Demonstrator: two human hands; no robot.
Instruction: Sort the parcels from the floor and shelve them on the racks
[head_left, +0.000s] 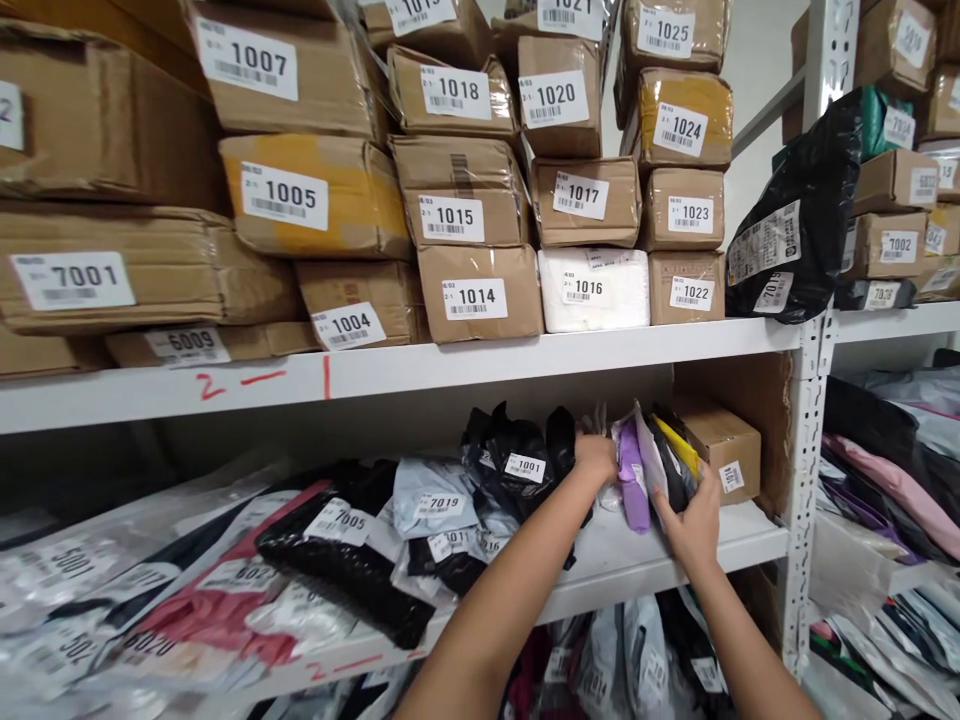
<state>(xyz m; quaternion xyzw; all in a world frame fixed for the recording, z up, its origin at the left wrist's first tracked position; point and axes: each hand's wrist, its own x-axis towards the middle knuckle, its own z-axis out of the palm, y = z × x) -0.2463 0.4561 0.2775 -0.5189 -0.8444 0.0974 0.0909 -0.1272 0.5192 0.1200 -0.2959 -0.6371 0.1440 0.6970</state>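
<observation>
- Head view: two bare hands reach into a white metal shelf (611, 548) where soft packets stand and lie, beneath a row of numbered cardboard boxes (480, 270).
- The right hand (694, 520) is at a small upright cluster near the right end of that shelf: a pale packet (651, 455), a dark packet (673, 475) and a yellow packet (679, 442), in front of a brown box (724, 440).
- Its thumb lies along the near side of the pale packet and its fingers wrap the far side by the yellow one, so the cluster is clamped between them.
- The left hand (596, 460) is between a black bag (517, 455) marked 1001 and a purple packet (632, 475); its fingertips are hidden, and whether they are apart or closed cannot be told.
- The packets look light, thin and floppy, likely cloth or similar in plastic; they should bend rather than break, and their smooth skins may slide against one another.
- A broad hold across the flat faces, low and near the middle, would seem surer than a pinch at one loose corner.
- Both forearms rise from the bottom of the view, the left slanting up to the right, the right angling up to the left, its wrist bent and palm turned inward.
</observation>
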